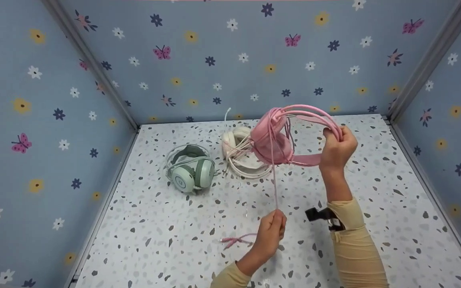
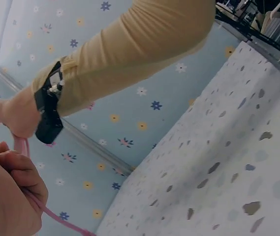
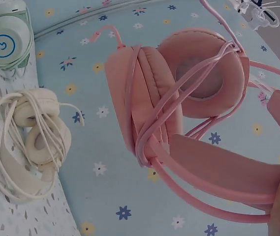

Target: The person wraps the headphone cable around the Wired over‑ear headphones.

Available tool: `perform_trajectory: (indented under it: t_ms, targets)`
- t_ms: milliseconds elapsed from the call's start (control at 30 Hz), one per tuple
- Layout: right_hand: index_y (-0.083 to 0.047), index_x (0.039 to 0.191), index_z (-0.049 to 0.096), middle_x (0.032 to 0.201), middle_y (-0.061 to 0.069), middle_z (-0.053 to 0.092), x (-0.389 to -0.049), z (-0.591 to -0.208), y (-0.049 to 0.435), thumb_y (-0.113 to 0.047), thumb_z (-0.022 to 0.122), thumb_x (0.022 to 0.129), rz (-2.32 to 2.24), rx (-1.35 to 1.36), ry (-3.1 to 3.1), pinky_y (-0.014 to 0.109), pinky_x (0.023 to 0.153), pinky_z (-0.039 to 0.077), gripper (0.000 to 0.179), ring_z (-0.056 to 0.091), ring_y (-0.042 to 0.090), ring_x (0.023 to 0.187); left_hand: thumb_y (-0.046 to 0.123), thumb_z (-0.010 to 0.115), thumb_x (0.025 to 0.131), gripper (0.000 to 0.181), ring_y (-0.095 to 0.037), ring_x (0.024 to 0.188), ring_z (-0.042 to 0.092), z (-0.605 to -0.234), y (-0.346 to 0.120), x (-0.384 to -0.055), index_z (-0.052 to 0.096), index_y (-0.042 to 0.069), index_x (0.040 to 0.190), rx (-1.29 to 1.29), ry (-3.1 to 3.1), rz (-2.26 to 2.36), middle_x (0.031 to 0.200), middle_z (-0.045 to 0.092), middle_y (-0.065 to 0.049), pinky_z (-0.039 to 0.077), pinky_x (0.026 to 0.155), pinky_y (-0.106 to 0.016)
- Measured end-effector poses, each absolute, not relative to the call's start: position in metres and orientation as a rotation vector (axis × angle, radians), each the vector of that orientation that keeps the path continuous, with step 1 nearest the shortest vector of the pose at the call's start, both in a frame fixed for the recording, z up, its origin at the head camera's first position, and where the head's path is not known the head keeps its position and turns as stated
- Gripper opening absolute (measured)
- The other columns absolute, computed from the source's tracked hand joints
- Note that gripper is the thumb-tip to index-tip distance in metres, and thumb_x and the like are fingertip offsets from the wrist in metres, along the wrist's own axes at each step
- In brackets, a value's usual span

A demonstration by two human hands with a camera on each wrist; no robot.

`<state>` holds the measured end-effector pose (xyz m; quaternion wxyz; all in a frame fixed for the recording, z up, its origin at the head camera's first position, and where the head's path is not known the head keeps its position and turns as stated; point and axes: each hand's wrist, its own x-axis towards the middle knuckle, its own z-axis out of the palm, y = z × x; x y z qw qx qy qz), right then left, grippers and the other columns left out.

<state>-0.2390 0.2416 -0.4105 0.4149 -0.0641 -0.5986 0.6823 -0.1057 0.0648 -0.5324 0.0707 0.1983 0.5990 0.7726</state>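
Pink headphones point(image 1: 268, 138) hang in the air at the right of the head view, their cable wound around the ear cups. My right hand point(image 1: 337, 148) grips them by the headband. Below, my left hand point(image 1: 269, 234) pinches the pink cable point(image 1: 274, 182), which runs taut up to the ear cups. The cable's loose end with its plugs point(image 1: 230, 240) lies on the table left of that hand. In the right wrist view the cable loops point(image 3: 184, 93) cross both cups point(image 3: 201, 73), and a short pink microphone point(image 3: 105, 32) sticks out.
White headphones point(image 1: 250, 168) wrapped in their cable lie on the speckled table point(image 1: 166, 248), behind the pink pair. Green headphones point(image 1: 190, 172) rest to their left. Flower-patterned panels point(image 1: 230, 52) stand at the back and both sides.
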Motion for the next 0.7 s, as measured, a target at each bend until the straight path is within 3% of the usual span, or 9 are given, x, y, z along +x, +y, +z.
perform_trajectory:
  t_ms: [200,367,567,700]
  targets:
    - [-0.009,0.066,0.050,0.050,-0.002,0.034,-0.241,-0.413,0.249,0.004,0.055,0.086,2.008,-0.089,-1.259,0.019,0.036,0.020,0.024,0.027,0.007,0.038,0.016,0.030,0.109,0.042,-0.004,0.046,0.027,-0.572,0.064,-0.106,0.036,-0.012,0.078,0.511,1.717,2.314,0.055,0.030,0.006,0.024,0.043,-0.019]
    - [-0.007,0.063,0.050,0.050,-0.003,0.026,-0.244,-0.416,0.250,0.000,0.051,0.088,2.305,-0.035,-1.112,0.023,0.039,0.016,0.026,0.021,0.008,0.040,0.018,0.029,0.109,0.044,-0.004,0.046,0.026,-0.587,0.060,-0.115,0.031,-0.011,0.077,0.591,1.594,2.323,0.057,0.028,0.005,0.023,0.044,-0.019]
    - [-0.010,0.060,0.038,0.051,-0.002,0.023,-0.247,-0.418,0.251,-0.001,0.052,0.089,2.549,-0.040,-0.900,0.022,0.036,0.019,0.033,0.021,0.009,0.038,0.025,0.027,0.109,0.047,-0.004,0.045,0.026,-0.601,0.063,-0.112,0.030,-0.008,0.076,0.612,1.504,2.235,0.057,0.028,0.005,0.025,0.041,-0.021]
    - [-0.010,0.063,0.043,0.053,-0.001,0.021,-0.247,-0.418,0.252,-0.001,0.054,0.090,2.622,0.008,-0.858,0.021,0.035,0.020,0.030,0.018,0.010,0.039,0.022,0.029,0.109,0.045,-0.004,0.044,0.025,-0.612,0.064,-0.105,0.029,-0.011,0.078,0.503,1.519,2.203,0.058,0.030,0.005,0.023,0.040,-0.020]
